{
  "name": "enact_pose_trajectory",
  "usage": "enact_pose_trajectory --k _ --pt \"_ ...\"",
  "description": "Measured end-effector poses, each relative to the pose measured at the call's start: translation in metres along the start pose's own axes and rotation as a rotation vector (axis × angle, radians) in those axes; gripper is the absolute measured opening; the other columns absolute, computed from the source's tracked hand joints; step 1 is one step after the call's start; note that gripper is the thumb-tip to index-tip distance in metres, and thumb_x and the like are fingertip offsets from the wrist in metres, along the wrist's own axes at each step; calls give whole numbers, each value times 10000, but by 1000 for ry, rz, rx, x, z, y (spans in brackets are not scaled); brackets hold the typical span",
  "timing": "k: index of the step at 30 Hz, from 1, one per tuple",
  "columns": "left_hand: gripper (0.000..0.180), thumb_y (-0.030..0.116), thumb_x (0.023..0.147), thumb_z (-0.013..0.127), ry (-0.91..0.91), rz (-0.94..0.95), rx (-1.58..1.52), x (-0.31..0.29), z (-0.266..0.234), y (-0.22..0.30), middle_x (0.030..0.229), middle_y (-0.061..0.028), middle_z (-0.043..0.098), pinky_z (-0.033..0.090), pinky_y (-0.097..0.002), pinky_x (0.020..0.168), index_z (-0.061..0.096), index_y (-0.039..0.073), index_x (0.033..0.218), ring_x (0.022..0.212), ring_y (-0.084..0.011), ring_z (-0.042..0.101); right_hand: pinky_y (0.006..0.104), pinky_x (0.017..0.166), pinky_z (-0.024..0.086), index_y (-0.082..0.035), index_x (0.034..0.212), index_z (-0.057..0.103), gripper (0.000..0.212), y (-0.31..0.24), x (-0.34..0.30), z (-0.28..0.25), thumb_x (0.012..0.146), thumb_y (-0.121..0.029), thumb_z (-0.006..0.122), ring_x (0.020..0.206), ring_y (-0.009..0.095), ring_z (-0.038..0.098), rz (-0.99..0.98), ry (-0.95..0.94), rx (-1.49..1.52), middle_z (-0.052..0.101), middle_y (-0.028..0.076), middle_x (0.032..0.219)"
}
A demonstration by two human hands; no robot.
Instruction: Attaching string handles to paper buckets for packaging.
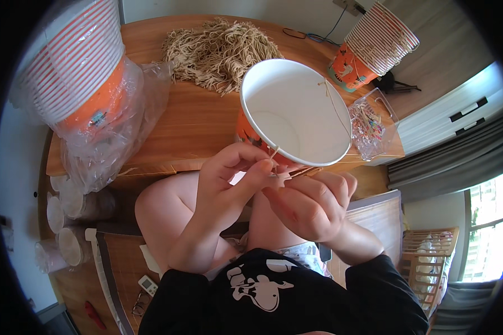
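Note:
A large orange paper bucket (293, 120) with a white inside stands tilted toward me at the table's near edge. A thin beige string (334, 105) is tied through its far rim and runs down along the right side of the opening. At the near rim, the string passes through the wall, where my left hand (237, 170) pinches it between thumb and fingertips. Just right of it, below the rim, my right hand (313, 204) is closed, its fingertips meeting the left ones at the string. My fingers partly cover the string's end.
The wooden table (193, 131) bears a heap of beige strings (221, 53), a plastic-wrapped bucket stack (81, 67) at left and another bucket stack (369, 47) with strings at far right. A clear box (371, 125) of small colourful pieces sits at the right edge. White tubs (72, 245) stand below left.

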State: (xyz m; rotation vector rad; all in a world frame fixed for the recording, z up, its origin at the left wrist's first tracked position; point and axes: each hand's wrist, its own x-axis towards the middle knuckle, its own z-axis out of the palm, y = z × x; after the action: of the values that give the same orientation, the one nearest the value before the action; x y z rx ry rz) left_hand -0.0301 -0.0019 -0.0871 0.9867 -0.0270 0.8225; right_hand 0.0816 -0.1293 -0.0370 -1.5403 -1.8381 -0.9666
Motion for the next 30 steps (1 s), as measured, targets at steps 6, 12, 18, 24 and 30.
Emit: enact_pose_trajectory --k 6,12,18,24,30 --pt "101 69 972 678 51 17 41 -2 4 6 967 -94 746 533 -262 849 685 -17 1024 916 -121 678 336 781 412 -92 1017 617 440 -8 -4 13 673 -41 886 856 203 652 245 -11 78 708 16 944" --pt "120 11 885 742 33 264 426 3 -5 5 979 -105 736 521 -261 808 762 15 1003 919 -123 658 294 845 502 -32 1132 427 464 -4 -7 -1 792 120 703 913 153 648 514 -142 467 623 106 1008" --pt "204 -60 845 753 93 180 316 2 -6 0 1000 -112 725 522 -250 797 768 -1 1040 920 -139 667 298 833 484 -35 1153 434 454 -6 1 -2 828 102 719 889 163 650 688 -43 885 659 83 968" --pt "161 -66 885 723 140 42 103 -2 -6 -3 1010 -131 750 563 -240 803 744 -37 1042 899 -147 713 293 816 495 -34 1130 453 433 -8 1 6 825 104 728 893 165 660 622 14 965 665 84 956" --pt "139 -60 918 691 110 49 -61 -1 -6 -6 1013 -142 751 588 -259 840 689 -45 1055 940 -167 730 327 904 519 -39 1137 429 448 2 -1 8 823 141 695 983 213 662 480 -179 760 603 102 1017"
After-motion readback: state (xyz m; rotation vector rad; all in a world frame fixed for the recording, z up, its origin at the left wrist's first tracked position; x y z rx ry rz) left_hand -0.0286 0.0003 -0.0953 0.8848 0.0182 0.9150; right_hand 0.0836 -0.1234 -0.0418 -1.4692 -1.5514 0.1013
